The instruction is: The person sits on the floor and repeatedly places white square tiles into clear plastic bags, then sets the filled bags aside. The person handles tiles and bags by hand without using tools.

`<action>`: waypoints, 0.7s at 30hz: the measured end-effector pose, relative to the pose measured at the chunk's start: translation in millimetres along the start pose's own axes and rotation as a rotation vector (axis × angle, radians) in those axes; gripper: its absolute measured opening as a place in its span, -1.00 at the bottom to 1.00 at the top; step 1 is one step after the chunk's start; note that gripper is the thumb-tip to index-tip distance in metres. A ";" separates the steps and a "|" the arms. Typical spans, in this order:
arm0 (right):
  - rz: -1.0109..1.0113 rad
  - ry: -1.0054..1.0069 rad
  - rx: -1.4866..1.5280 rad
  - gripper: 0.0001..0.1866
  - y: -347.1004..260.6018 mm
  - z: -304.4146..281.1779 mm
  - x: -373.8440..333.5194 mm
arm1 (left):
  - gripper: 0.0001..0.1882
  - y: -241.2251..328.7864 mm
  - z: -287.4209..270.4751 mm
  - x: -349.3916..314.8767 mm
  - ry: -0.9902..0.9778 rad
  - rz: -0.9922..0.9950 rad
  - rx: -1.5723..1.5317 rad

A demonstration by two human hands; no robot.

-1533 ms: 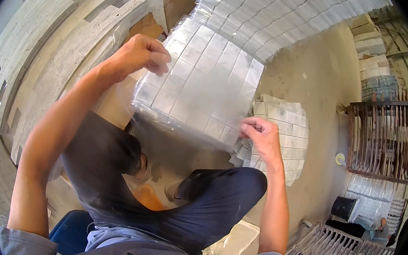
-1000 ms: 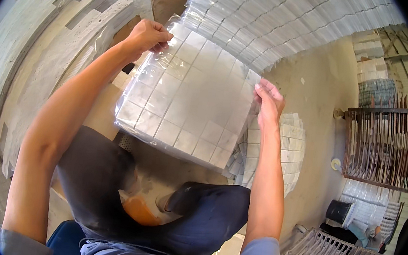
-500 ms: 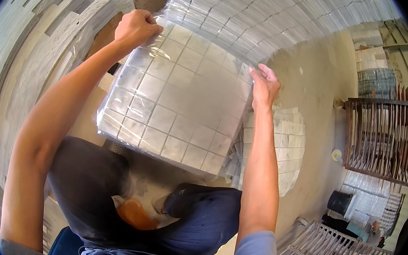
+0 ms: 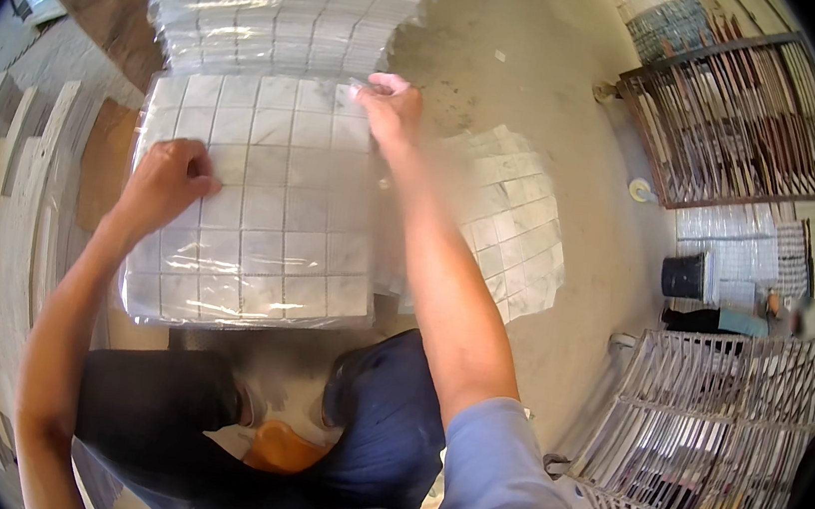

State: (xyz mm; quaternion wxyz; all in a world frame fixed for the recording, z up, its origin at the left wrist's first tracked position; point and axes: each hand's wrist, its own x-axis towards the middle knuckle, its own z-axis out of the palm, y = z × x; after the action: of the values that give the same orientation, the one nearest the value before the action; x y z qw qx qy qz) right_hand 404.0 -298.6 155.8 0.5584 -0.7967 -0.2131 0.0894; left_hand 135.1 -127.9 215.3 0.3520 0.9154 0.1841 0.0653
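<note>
In front of me lies a squarish mosaic tile sheet [image 4: 266,203] of pale grey-white marble, with clear plastic film [image 4: 220,312] shining at its near edge. It appears to rest on a stack whose sides are mostly hidden. My left hand [image 4: 169,182] is curled closed above the sheet's left part, its thumb toward the tiles. What it holds, if anything, is hidden. At the far right corner, my right hand [image 4: 391,110] pinches a bit of the clear film between thumb and fingertips.
A tall stack of film-wrapped tile sheets [image 4: 285,9] stands just beyond. More mosaic sheets [image 4: 516,227] lie on the floor to the right. Pale slabs [image 4: 22,201] line the left. Racks [image 4: 734,121] with upright pieces and a black bucket [image 4: 683,276] are farther right.
My left hand has left the far left corner and come nearer, over the sheet's left part. My right hand stays by the far right corner, its fingers now closer together. The whole view has turned.
</note>
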 end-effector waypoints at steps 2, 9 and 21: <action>-0.025 0.004 -0.010 -0.53 1.6 0.1 0.2 | -0.84 8.0 -1.4 2.3 -0.045 -0.131 -0.042; -0.038 0.142 -0.311 -0.66 -1.6 -29.7 -12.1 | -0.84 -4.6 3.7 4.7 -0.038 -0.180 -0.075; 0.263 0.327 -0.950 -0.29 143.7 -276.1 0.8 | -0.85 3.5 0.3 10.1 -0.076 -0.254 -0.100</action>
State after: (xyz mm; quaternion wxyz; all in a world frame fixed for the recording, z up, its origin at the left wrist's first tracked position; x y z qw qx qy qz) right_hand 544.2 -574.4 122.0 0.1451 -0.9859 -0.0382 -0.0737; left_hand 145.5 -126.6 217.3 0.4093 0.8678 0.2817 -0.0054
